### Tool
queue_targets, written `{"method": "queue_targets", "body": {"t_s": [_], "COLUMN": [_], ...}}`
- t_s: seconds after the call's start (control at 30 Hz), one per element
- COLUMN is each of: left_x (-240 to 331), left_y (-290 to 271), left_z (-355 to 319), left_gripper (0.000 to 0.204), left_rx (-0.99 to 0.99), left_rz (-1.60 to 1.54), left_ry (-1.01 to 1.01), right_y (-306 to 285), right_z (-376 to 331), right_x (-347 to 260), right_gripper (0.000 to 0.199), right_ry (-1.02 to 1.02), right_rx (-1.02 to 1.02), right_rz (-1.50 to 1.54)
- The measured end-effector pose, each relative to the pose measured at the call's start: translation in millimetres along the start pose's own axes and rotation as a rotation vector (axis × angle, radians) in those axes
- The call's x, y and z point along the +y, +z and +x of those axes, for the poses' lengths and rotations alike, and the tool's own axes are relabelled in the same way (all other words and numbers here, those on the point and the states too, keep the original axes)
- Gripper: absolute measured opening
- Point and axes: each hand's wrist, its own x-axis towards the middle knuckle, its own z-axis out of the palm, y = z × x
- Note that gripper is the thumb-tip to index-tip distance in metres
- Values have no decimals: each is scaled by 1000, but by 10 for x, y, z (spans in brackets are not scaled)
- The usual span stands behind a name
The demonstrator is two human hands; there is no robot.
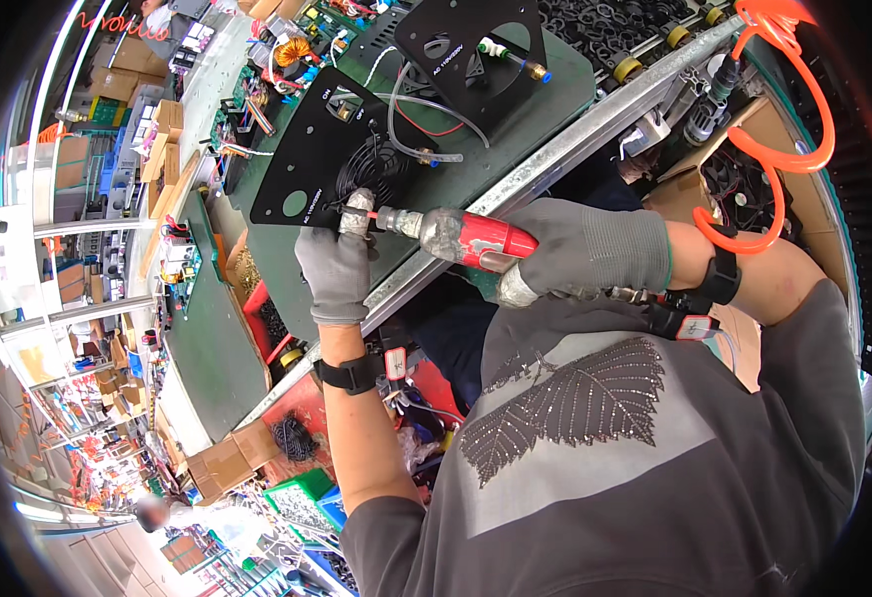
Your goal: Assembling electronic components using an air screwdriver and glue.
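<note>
The right hand, in a grey knit glove, wraps its fingers around a red pneumatic screwdriver — levelled at the flat black metal plate. The grey-gloved left hand pinches the tool's tip, steadying it against the plate's edge.

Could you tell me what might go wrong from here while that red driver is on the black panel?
The left hand pinches right at the tip of the red driver, so a slip could catch its fingers. The orange coiled hose loops close over the right hand and forearm and might snag. Loose wires lie beside the fan grille.
</note>
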Motion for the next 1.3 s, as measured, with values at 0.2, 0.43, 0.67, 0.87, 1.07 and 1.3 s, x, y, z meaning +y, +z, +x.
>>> {"method": "queue_targets", "body": {"t_s": [0.2, 0.43, 0.67, 0.87, 1.07, 1.3], "left_x": [-83, -28, -41, -851, -993, -899], "left_y": [143, 253, 11, -732, -762, -704], "left_z": [-47, -29, -327, -551, -452, -426], "left_gripper": [38, 33, 47, 33, 21, 12], "left_rx": [89, 207, 245, 350, 298, 175], "left_rz": [112, 220, 228, 151, 444, 890], "left_ry": [27, 242, 179, -177, -82, 25], "right_y": [21, 60, -138, -236, -227, -234], "right_z": [-79, -153, -239, -333, -31, 215], "right_x": [-9, -166, -27, -89, -37, 328], "right_gripper": [23, 39, 49, 36, 40, 35], "right_ry": [27, 210, -15, 217, 176, -47], "right_rx": [12, -19, -136, -93, -185, -223], "right_rz": [9, 46, 68, -21, -96, -158]}}
